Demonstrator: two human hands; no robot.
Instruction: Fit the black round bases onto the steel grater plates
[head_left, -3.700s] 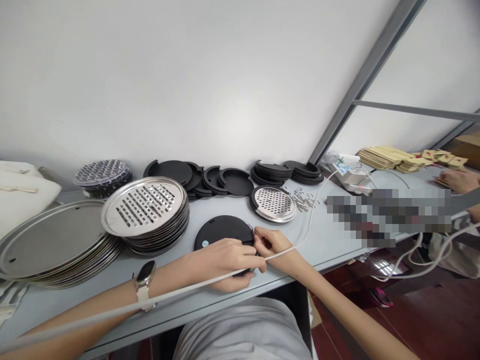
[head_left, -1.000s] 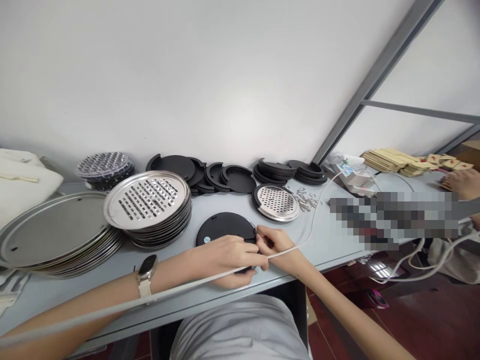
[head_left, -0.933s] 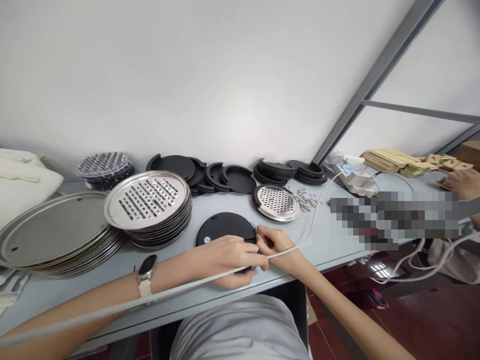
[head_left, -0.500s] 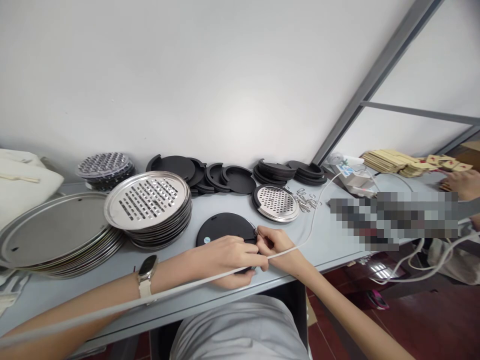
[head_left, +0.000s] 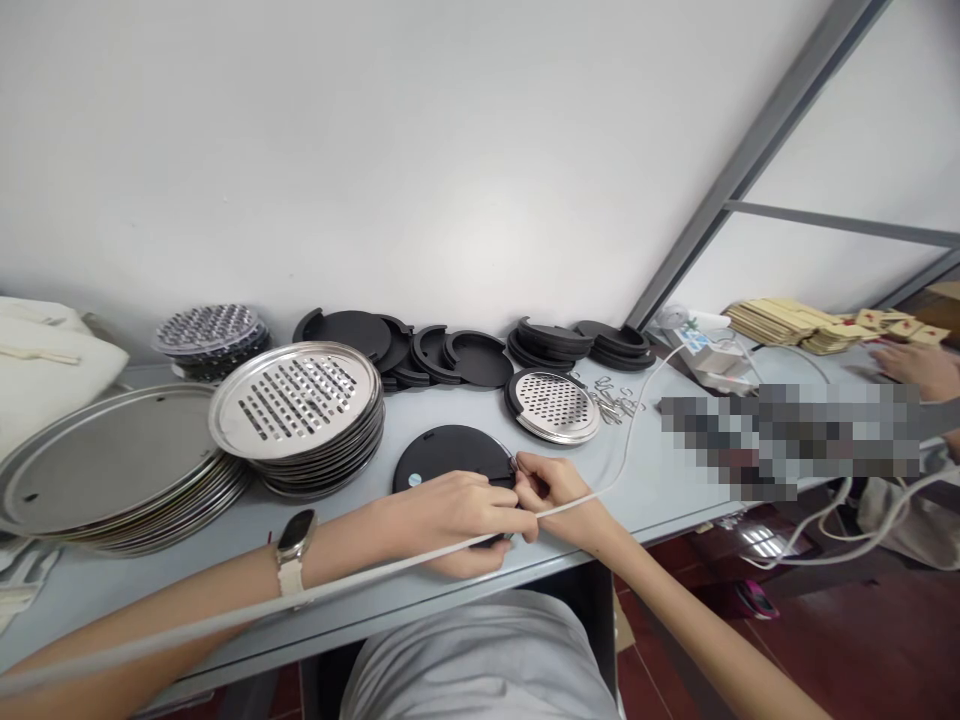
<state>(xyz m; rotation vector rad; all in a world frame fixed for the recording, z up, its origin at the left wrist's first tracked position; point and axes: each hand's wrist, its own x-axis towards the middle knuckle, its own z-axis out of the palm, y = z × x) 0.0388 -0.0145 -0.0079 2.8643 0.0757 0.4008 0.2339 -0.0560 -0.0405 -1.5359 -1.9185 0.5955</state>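
Note:
A round black plastic disc (head_left: pixel 457 448) with a small pale sticker lies on the table close to me. My left hand (head_left: pixel 469 520), a watch on its wrist, curls over the near right part of the disc and grips it. The fingers of my right hand (head_left: pixel 555 492) pinch at the disc's right edge. Something small and thin shows at those fingertips, too small to make out. Just beyond sits a round perforated metal grater plate (head_left: pixel 556 405) in a black holder. Several bent metal hooks (head_left: pixel 611 400) lie scattered to its right.
Stacked slotted metal plates (head_left: pixel 296 400) and larger metal trays (head_left: pixel 112 460) stand at left. Black round holders (head_left: pixel 480 358) line the wall. A white cable (head_left: pixel 626 440) crosses over my forearms. Wooden pieces (head_left: pixel 780 325) and another person's hand (head_left: pixel 922 368) are at far right.
My hands stay almost still on the black disc, with only slight movement at the right fingertips. The other person's hand at far right has shifted a little to the left.

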